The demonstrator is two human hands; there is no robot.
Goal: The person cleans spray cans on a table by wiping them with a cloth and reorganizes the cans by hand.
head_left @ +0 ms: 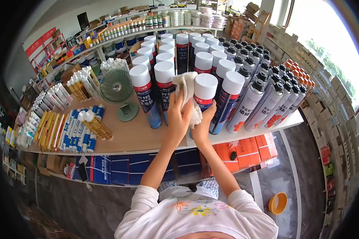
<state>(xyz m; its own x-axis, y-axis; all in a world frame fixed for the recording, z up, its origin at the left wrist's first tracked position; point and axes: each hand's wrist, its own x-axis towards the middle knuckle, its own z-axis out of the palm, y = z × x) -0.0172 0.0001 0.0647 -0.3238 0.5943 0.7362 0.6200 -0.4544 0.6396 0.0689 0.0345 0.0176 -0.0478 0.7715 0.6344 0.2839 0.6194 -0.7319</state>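
In the head view, my left hand [178, 115] is closed on a pale cloth [186, 85], which lies against the side of a spray foam can [206, 87]. The can has a white cap and a red and blue label; its lower part is hidden behind the cloth and my hands. My right hand [204, 119] grips the same can low on its right side. Close on the left stand two more blue cans [146, 97] with white caps. Another blue can [226, 99] stands just right of my right hand.
Rows of grey cans [247, 101] with black tops fill the table's right side. A green fan [117, 87] stands left, beyond sealant tubes [75, 131]. Blue boxes [119, 167] and orange boxes [247, 151] sit below. A yellow basin [278, 203] is on the floor.
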